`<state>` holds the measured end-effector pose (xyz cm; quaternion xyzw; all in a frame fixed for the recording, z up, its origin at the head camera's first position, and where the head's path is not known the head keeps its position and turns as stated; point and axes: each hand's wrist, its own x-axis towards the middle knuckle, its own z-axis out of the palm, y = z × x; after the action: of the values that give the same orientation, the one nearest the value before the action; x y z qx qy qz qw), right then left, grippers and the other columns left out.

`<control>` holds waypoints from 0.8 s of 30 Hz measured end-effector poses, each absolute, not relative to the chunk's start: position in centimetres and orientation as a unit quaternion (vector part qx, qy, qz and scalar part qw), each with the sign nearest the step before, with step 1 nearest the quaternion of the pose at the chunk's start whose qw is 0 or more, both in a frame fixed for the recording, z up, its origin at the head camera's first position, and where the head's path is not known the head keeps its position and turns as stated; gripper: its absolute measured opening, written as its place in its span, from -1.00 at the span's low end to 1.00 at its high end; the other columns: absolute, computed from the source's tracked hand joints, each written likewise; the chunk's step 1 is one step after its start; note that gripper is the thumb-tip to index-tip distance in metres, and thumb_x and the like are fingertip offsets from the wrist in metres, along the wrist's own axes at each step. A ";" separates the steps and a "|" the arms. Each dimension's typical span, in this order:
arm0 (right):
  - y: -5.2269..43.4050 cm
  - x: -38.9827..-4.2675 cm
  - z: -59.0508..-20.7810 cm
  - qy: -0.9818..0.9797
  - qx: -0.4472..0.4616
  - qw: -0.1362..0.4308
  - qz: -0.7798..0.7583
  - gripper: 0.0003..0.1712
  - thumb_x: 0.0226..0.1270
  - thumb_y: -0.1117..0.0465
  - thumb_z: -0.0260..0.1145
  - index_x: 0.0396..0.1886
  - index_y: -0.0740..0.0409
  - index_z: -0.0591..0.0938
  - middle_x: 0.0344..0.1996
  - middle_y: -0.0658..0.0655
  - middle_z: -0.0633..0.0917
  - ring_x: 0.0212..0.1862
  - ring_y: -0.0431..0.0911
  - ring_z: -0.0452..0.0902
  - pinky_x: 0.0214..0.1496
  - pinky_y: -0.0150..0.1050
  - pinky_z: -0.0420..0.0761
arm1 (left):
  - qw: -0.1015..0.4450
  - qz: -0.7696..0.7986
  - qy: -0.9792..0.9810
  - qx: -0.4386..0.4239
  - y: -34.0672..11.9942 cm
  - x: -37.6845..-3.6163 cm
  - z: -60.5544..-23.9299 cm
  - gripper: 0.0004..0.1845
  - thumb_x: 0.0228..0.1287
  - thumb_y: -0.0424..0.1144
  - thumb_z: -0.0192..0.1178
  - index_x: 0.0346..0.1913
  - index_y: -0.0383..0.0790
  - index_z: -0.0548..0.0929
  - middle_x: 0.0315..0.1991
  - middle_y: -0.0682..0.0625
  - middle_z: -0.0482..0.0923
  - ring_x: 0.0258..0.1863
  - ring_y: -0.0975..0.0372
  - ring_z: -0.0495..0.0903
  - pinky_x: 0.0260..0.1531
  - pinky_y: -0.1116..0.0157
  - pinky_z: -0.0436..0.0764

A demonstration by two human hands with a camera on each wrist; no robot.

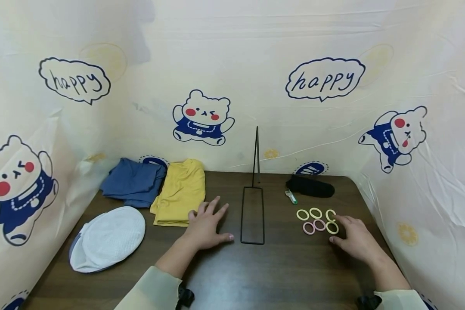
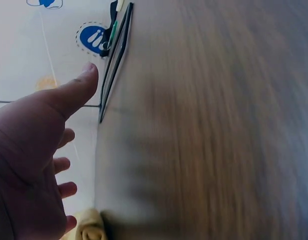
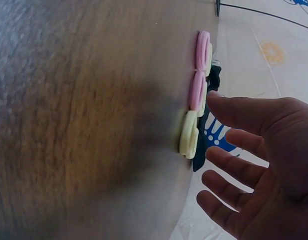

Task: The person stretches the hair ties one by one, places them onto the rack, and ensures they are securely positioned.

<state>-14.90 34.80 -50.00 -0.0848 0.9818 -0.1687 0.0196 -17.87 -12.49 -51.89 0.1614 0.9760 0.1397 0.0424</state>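
My left hand (image 1: 205, 228) is spread, fingers apart, between the folded yellow cloth garment (image 1: 182, 189) and a black wire stand (image 1: 263, 215) with a flat rectangular base and a tall upright. In the left wrist view its thumb points towards the stand and it holds nothing. At the right, my right hand (image 1: 354, 239) has its fingers extended, with the fingertips right at the edge of a group of ring-shaped bands. Several are pale yellow bands (image 1: 298, 215) and two are pink bands (image 1: 304, 231). In the right wrist view the thumb overlaps the bands' side, and nothing is gripped.
Behind the bands lie a black cloth-like bundle (image 1: 311, 186) and a small nail clipper (image 1: 292, 197) with green on it. A folded blue garment (image 1: 133, 183) and a white cap (image 1: 108, 239) lie at the left. A printed cloth (image 1: 255, 56) encloses the brown table (image 1: 279, 280).
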 end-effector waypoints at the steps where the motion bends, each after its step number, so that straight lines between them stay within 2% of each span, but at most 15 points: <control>1: 34.8 -15.0 -50.1 0.981 -0.081 0.026 -0.172 -0.20 0.16 0.12 0.60 0.33 0.39 0.55 0.24 0.53 0.55 0.27 0.52 0.36 0.25 0.42 0.34 | 0.045 0.143 0.974 0.168 -12.2 -18.0 -51.9 0.10 0.07 0.49 0.37 0.64 0.17 0.24 0.68 -0.03 -0.06 0.53 -0.13 0.08 0.16 -0.31 0.16; 5: 34.9 -15.5 -50.4 0.981 -0.068 0.045 -0.174 -0.26 0.19 0.14 0.58 0.30 0.38 0.57 0.22 0.50 0.59 0.26 0.48 0.42 0.25 0.40 0.36 | 0.061 0.157 0.968 0.186 -11.1 -18.3 -51.9 0.08 0.09 0.48 0.37 0.64 0.17 0.25 0.68 -0.03 -0.04 0.53 -0.15 0.06 0.18 -0.31 0.14; 14: 34.9 -16.1 -50.6 0.982 -0.060 0.066 -0.168 -0.33 0.22 0.25 0.54 0.29 0.39 0.57 0.00 0.37 0.72 0.11 0.35 0.59 0.14 0.33 0.48 | 0.097 0.163 0.960 0.206 -9.7 -18.8 -52.2 0.10 0.08 0.48 0.37 0.64 0.16 0.24 0.67 -0.05 -0.03 0.55 -0.17 0.04 0.26 -0.39 0.08; 21: 35.1 -16.1 -50.6 0.984 -0.060 0.040 -0.163 -0.36 0.15 0.26 0.59 0.22 0.39 0.62 0.09 0.45 0.64 0.15 0.39 0.54 0.16 0.34 0.47 | 0.098 0.164 0.957 0.219 -9.0 -19.0 -52.7 0.10 0.08 0.49 0.37 0.63 0.12 0.27 0.66 -0.07 0.01 0.53 -0.18 0.06 0.24 -0.41 0.10; 24: 35.2 -16.2 -50.6 0.984 -0.053 0.046 -0.166 -0.37 0.15 0.27 0.58 0.21 0.39 0.62 0.06 0.42 0.68 0.12 0.35 0.58 0.14 0.31 0.49 | 0.099 0.164 0.956 0.221 -8.9 -19.1 -53.0 0.10 0.08 0.49 0.36 0.63 0.11 0.27 0.65 -0.07 0.03 0.53 -0.17 0.06 0.23 -0.40 0.11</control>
<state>-16.19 35.20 -50.65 -0.0532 0.9836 -0.1661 0.0461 -19.07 -8.93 -53.04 0.2213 0.9563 0.1636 0.0987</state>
